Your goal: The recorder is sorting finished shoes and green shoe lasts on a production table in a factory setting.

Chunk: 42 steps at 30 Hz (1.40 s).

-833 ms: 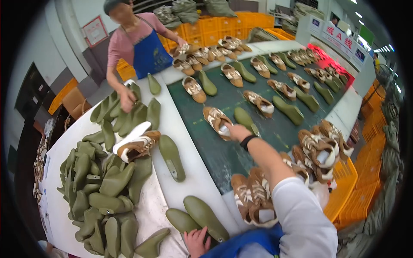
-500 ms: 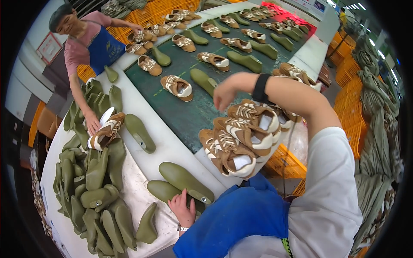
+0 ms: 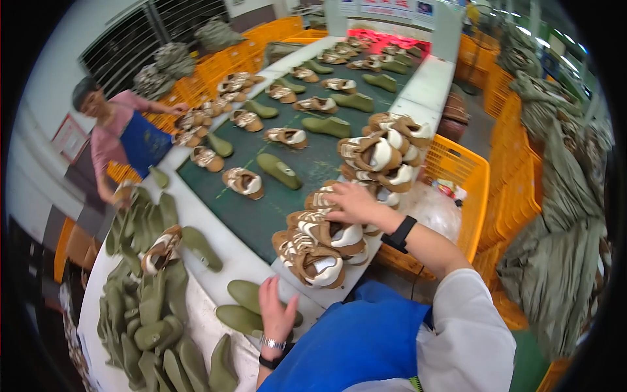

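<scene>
My right hand [image 3: 353,202] rests fingers spread on top of a heap of brown-and-white shoe uppers [image 3: 320,245] at the near edge of the green conveyor belt [image 3: 261,209]; a black watch sits on that wrist. My left hand [image 3: 277,310] lies flat on two olive-green shoe lasts [image 3: 241,307] on the white table, fingers apart, not gripping. A second heap of uppers [image 3: 382,153] is stacked just beyond my right hand.
A pile of green lasts [image 3: 147,300] covers the table at left, one upper [image 3: 160,248] on it. Pairs of uppers and lasts ride the belt. A person in a blue apron [image 3: 124,140] works opposite. Yellow crates [image 3: 464,176] stand at right.
My right hand has drawn back from the belt onto the nearer heap of uppers. My view has swung right and up. My left hand stays on the green lasts.
</scene>
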Motion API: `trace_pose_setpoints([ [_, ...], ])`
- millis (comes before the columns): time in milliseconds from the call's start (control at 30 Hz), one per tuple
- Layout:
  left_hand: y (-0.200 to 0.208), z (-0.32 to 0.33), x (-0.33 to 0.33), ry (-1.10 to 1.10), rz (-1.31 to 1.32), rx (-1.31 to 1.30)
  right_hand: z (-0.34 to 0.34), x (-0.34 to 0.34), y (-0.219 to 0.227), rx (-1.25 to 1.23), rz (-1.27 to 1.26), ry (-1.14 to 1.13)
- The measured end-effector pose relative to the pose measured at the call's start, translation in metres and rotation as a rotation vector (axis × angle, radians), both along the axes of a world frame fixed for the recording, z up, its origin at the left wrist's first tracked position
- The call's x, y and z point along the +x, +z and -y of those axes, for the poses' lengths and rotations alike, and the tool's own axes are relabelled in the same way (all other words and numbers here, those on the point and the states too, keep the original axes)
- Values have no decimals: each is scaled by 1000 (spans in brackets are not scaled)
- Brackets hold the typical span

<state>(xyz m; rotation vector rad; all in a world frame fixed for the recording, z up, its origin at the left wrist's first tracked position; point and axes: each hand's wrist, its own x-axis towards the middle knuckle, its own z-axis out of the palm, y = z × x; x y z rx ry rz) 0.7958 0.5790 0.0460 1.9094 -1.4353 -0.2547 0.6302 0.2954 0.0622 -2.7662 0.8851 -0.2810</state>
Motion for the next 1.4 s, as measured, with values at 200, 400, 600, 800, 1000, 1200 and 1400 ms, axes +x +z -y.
trace_pose_setpoints([
  [200,-97,70,10,-100,-384,306,40,-35,-32,199,-230,-123],
  [400,-108,95,-21,-87,-601,335,27,-62,-16,156,-265,-185],
  [600,-117,106,-23,-19,-587,259,34,-73,-16,91,-207,-139],
  [800,-70,73,-37,345,-337,50,26,-88,5,160,338,89],
  [1000,-36,-14,-23,1009,393,241,-9,-46,32,344,219,599],
  [1200,-95,-55,-9,1109,176,84,-7,-34,11,180,28,765],
  [1400,-89,-52,-11,1128,183,64,-32,-32,35,203,172,651],
])
